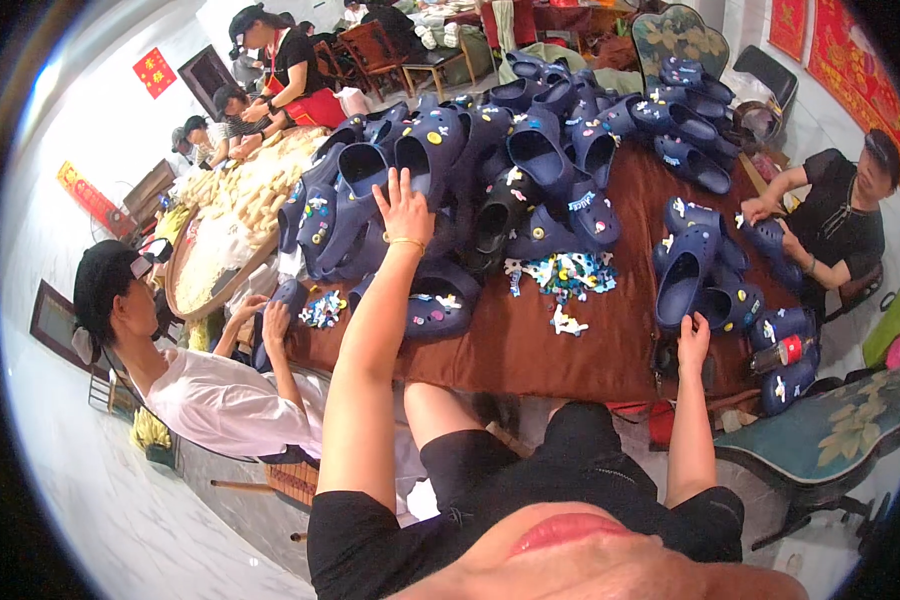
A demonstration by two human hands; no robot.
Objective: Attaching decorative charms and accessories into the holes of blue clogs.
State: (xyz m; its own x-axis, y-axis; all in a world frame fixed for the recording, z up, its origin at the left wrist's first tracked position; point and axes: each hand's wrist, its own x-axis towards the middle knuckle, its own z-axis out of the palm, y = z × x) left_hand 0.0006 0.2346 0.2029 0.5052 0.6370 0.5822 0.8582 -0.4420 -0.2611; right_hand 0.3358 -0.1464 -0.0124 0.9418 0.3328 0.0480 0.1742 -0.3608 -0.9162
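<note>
My left hand (407, 213) reaches forward with fingers stretched out over a navy clog (431, 150) in the large heap. Its fingertips rest at the clog's opening and are not wrapped round it. Close to the front edge on the right, my right hand (692, 342) has its fingers bent at the heel of another navy clog (678, 285), which leans in a smaller pile. A black clog (500, 218) lies within the heap. Between the two piles is a cluster of small blue, white and yellow shoe charms (567, 279). Many clogs carry such charms.
A brown cloth covers the table (490, 350). At left, a person in white (232, 390) handles a clog; at right, a person in black (838, 215) holds another. A bottle (778, 354) lies on clogs at the right edge. A round tray (177, 285) stands back left.
</note>
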